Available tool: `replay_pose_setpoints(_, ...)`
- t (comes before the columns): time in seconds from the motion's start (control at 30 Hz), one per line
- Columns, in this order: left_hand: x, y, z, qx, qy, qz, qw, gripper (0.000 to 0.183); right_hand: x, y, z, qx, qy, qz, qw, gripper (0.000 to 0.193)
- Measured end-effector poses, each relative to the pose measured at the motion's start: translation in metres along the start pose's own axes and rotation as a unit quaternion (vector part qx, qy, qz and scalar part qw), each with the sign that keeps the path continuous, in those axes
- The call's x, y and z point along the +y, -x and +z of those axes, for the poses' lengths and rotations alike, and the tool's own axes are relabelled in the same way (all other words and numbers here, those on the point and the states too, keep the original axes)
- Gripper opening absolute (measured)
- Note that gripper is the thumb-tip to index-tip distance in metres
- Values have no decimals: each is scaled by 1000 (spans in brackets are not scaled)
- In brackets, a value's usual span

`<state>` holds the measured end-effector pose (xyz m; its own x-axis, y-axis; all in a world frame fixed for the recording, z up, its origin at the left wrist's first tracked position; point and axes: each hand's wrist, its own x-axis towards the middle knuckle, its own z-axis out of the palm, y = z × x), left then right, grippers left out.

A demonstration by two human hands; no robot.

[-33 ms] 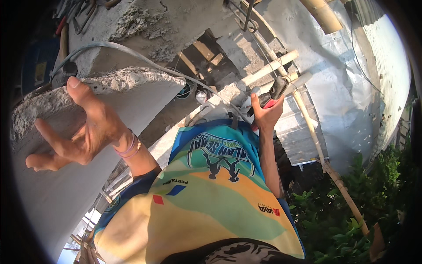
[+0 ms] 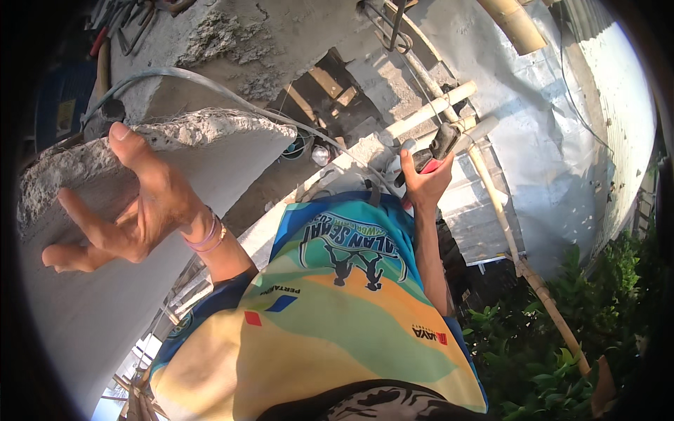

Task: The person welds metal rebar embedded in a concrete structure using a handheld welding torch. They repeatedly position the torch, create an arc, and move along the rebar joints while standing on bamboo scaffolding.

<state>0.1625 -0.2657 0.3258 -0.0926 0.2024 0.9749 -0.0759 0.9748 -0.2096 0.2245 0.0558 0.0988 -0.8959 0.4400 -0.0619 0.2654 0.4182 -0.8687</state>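
Observation:
My left hand [image 2: 137,210] is raised with its fingers spread and holds nothing. It is beside the rough broken edge of a grey concrete slab [image 2: 210,137]; I cannot tell whether it touches it. Two thin bands circle that wrist. My right hand [image 2: 421,184] is lifted further off and grips a pliers-like tool with red and black handles [image 2: 439,146]. The tool's head is at pale bamboo poles [image 2: 430,111] lashed together. A grey cable [image 2: 203,83] runs over the concrete toward the poles.
A long bamboo pole [image 2: 537,284] slants down to the right past green bushes [image 2: 554,358]. A silvery sheet [image 2: 554,147] covers the wall behind. Hand tools [image 2: 130,24] lie on the concrete at top left. My colourful shirt fills the lower middle.

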Motion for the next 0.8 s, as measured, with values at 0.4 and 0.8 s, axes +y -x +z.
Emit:
replay_pose_setpoints(0.4, 0, 3, 3, 11, 22, -3, 1000, 59, 8, 16, -7, 3, -118, -72, 990, 86)
replay_pose_setpoints(0.8, 1, 3, -2, -41, -64, 115, 990, 58, -6, -1, -1, 13, -80, -64, 995, 80)
